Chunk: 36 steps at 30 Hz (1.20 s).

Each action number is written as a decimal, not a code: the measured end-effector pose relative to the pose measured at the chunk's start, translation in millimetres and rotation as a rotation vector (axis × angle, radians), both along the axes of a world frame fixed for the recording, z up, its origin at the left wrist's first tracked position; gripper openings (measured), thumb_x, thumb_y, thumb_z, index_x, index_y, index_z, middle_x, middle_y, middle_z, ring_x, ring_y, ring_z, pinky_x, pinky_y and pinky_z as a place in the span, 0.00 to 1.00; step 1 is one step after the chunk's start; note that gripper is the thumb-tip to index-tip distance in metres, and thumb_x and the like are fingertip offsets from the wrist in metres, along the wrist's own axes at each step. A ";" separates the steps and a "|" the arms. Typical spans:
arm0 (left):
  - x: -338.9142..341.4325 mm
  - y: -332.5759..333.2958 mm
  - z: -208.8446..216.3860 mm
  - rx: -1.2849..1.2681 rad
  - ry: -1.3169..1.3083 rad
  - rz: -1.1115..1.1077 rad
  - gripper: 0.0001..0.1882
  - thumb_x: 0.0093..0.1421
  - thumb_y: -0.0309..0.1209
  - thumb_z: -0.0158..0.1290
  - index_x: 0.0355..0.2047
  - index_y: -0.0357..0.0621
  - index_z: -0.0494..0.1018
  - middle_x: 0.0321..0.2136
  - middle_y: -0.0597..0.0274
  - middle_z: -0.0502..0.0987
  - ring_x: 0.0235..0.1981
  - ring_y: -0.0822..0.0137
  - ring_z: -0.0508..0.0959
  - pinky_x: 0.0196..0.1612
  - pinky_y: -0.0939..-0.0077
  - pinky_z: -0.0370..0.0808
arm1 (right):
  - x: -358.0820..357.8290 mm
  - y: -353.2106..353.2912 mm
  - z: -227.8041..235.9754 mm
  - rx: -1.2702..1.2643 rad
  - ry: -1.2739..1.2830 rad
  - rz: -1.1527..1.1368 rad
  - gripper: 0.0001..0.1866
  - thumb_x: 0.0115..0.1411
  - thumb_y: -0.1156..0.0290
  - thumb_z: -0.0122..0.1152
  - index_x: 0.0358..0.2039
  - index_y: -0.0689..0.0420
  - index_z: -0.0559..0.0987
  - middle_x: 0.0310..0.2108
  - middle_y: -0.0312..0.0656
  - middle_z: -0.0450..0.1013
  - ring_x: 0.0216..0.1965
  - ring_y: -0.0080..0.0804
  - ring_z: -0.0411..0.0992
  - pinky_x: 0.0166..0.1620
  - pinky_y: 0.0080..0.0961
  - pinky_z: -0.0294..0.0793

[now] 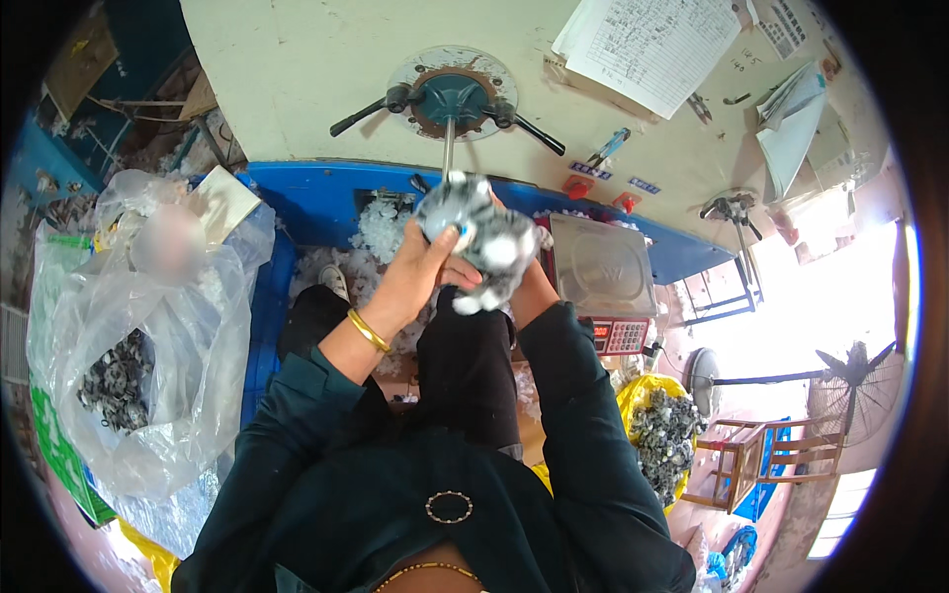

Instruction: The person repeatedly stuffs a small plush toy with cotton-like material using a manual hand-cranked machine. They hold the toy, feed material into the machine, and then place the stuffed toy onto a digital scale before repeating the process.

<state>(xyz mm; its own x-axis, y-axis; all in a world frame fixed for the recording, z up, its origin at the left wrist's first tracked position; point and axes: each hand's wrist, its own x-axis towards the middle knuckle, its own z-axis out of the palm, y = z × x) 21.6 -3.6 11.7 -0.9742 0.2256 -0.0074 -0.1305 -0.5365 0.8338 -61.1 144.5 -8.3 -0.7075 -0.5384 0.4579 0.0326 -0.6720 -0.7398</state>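
A fluffy plush piece (pixel 499 247) in black, grey and white is held up between both hands, blurred by motion. Its upper end meets the lower tip of a thin metal tube (pixel 450 148) that sticks out of the machine panel; I cannot tell whether the tube goes inside it. My left hand (pixel 427 269), with a gold bangle at the wrist, is closed on the plush piece's left side, thumb on top. Behind its right side, my right hand (pixel 537 277) is closed on it too, with most fingers hidden.
Two black-handled levers flank the tube's round mount (pixel 455 99). At the right stand a weighing scale (pixel 603 267) and a yellow bag (pixel 641 390) of grey plush pieces. A clear plastic bag (pixel 188 346) with similar pieces is at the left. White stuffing (pixel 384 232) lies in the blue trough.
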 end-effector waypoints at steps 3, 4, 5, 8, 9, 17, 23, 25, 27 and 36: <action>-22.8 0.6 25.8 -0.084 -0.065 -0.031 0.32 0.63 0.49 0.51 0.55 0.37 0.56 0.41 0.50 0.74 0.27 0.60 0.82 0.26 0.74 0.81 | -36.2 5.8 -25.4 -0.285 -0.258 0.316 0.28 0.58 0.50 0.54 0.49 0.60 0.73 0.46 0.47 0.74 0.46 0.40 0.73 0.48 0.37 0.76; -28.5 -1.1 37.0 -0.049 -0.061 -0.041 0.31 0.62 0.48 0.51 0.54 0.38 0.58 0.40 0.50 0.76 0.28 0.58 0.82 0.24 0.75 0.81 | -44.5 1.8 -28.0 -0.325 -0.461 0.357 0.29 0.59 0.46 0.50 0.48 0.59 0.74 0.45 0.47 0.75 0.44 0.42 0.74 0.46 0.40 0.77; -30.9 0.8 39.2 -0.032 -0.123 0.021 0.30 0.63 0.48 0.51 0.55 0.39 0.57 0.39 0.50 0.76 0.27 0.58 0.82 0.24 0.76 0.81 | -45.6 -1.7 -33.8 -0.330 -0.562 0.230 0.28 0.61 0.46 0.45 0.47 0.58 0.74 0.45 0.47 0.74 0.44 0.42 0.74 0.44 0.41 0.78; -32.6 -7.5 18.9 -0.045 -0.145 -0.038 0.29 0.63 0.44 0.52 0.57 0.41 0.56 0.45 0.51 0.73 0.30 0.57 0.81 0.26 0.74 0.82 | -24.8 -5.4 -16.4 -0.407 -0.451 0.301 0.34 0.61 0.43 0.42 0.52 0.61 0.72 0.50 0.48 0.72 0.49 0.44 0.72 0.49 0.45 0.75; -21.7 -5.8 16.8 -0.033 -0.127 -0.036 0.29 0.63 0.43 0.52 0.57 0.42 0.55 0.46 0.52 0.71 0.31 0.58 0.81 0.26 0.74 0.83 | -17.3 0.1 -17.2 -0.305 -0.353 0.162 0.38 0.60 0.39 0.40 0.55 0.62 0.70 0.52 0.49 0.71 0.50 0.45 0.72 0.51 0.46 0.74; 5.5 -35.1 -19.8 0.216 -0.159 -0.152 0.29 0.64 0.30 0.51 0.61 0.46 0.51 0.50 0.55 0.68 0.43 0.53 0.78 0.36 0.65 0.85 | -6.9 0.8 -35.3 -0.131 -0.372 0.133 0.09 0.60 0.73 0.55 0.40 0.60 0.78 0.43 0.40 0.74 0.46 0.35 0.74 0.50 0.35 0.75; 3.3 -13.1 5.1 0.102 -0.192 -0.037 0.31 0.60 0.31 0.57 0.60 0.42 0.56 0.50 0.58 0.70 0.48 0.65 0.75 0.37 0.67 0.84 | -23.9 26.8 -75.2 -0.067 -0.310 0.056 0.25 0.57 0.58 0.58 0.50 0.61 0.73 0.49 0.48 0.71 0.48 0.39 0.72 0.50 0.36 0.74; -3.1 -7.0 -2.3 -0.045 -0.142 0.006 0.35 0.58 0.32 0.59 0.61 0.42 0.54 0.49 0.57 0.71 0.48 0.65 0.75 0.36 0.69 0.83 | -18.3 28.4 -51.0 0.021 -0.275 0.173 0.25 0.58 0.60 0.57 0.51 0.63 0.71 0.50 0.43 0.71 0.49 0.33 0.72 0.52 0.32 0.72; -4.2 -1.7 -0.3 -0.095 -0.167 0.031 0.42 0.53 0.30 0.63 0.62 0.38 0.51 0.48 0.55 0.72 0.48 0.64 0.75 0.34 0.73 0.82 | -18.8 51.4 -73.2 0.047 -0.350 0.044 0.25 0.58 0.60 0.57 0.51 0.64 0.72 0.48 0.43 0.73 0.46 0.33 0.73 0.50 0.32 0.74; -32.3 -24.9 -50.4 -0.837 0.393 0.234 0.42 0.41 0.32 0.68 0.55 0.39 0.61 0.45 0.48 0.73 0.48 0.54 0.74 0.52 0.67 0.70 | 33.4 50.2 20.8 0.755 0.337 -0.653 0.36 0.51 0.74 0.67 0.60 0.59 0.64 0.58 0.45 0.64 0.58 0.34 0.64 0.59 0.33 0.64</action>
